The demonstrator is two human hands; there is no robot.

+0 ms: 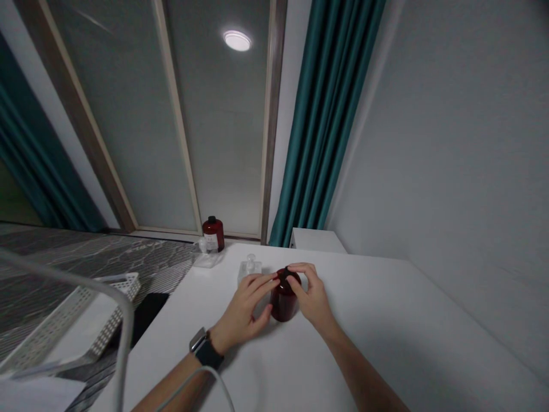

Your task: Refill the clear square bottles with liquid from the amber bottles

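A dark red-brown bottle (283, 306) with a rounded shoulder stands upright on the white table (369, 320). My left hand (246, 306), with a watch on its wrist, is against the bottle's left side. Its fingertips rest on the shoulder and the thumb touches lower down. From the right, my right hand (311, 297) curls its thumb and fingers around the small dark cap (286, 272) on top. Fingers partly cover the cap. Just behind my left hand is a clear, square-based container (250, 268) with a round knob.
At the table's far left corner stand a second red-brown bottle (214, 233) with a black cap and another clear container (206, 258). A white perforated basket (103, 335) lies left of the table. Pale cables (124, 343) cross the near left. A white cabinet (317, 239) stands beyond.
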